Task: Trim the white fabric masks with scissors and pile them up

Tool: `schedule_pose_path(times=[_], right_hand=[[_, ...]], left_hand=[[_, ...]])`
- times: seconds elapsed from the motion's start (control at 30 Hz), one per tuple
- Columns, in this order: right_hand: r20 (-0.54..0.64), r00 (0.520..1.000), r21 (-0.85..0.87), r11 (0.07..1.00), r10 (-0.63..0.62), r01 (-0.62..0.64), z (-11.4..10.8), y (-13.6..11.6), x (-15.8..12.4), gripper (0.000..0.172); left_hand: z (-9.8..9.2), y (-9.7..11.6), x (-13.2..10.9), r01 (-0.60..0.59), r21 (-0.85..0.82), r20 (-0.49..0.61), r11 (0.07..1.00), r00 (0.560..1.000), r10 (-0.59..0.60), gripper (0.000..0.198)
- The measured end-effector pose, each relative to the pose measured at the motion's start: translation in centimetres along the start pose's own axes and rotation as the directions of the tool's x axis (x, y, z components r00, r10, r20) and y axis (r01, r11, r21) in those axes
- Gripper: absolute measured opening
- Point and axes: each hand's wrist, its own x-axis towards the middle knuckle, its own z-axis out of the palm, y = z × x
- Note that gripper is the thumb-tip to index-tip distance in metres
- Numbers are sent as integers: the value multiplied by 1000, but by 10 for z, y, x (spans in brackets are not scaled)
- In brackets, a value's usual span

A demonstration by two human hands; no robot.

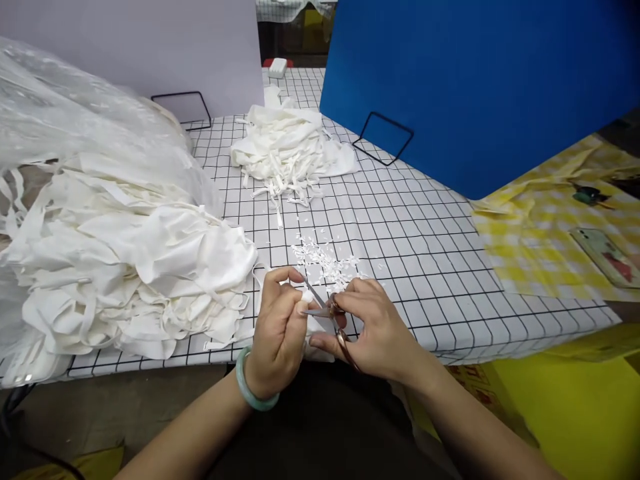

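Observation:
My right hand (373, 323) grips a pair of scissors (323, 308) by its reddish-brown handles, blades parted and pointing left. Between the blade tips and me, my left hand (281, 323) pinches a white fabric piece (315, 327); most of that piece is hidden by the fingers, and its kind is unclear. A green bangle (243, 380) circles my left wrist. Just beyond both hands lie many tiny white cut scraps (325, 257). To the left is a large heap of white fabric pieces with straps (150, 267). A smaller pile of similar white pieces (290, 143) rests farther back.
A checked cloth (425, 247) covers the table. Clear plastic (90, 113) drapes over the left heap. A pale panel (150, 47) and a blue panel (450, 87) stand behind, on black wire stands (384, 138). On a yellow checked cloth (530, 233) lies a phone (607, 257).

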Motion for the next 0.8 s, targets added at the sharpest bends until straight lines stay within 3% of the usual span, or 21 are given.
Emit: schedule_pose_path(times=[0.33, 0.8], right_hand=[[11, 1000, 9, 1000, 13, -13, -3, 3, 0, 49], [19, 999, 7, 999, 32, -32, -3, 3, 1, 52]], left_hand=[[4, -8, -1, -55, 73, 62, 996, 997, 51, 29], [9, -8, -2, -91, 89, 62, 992, 994, 85, 26]])
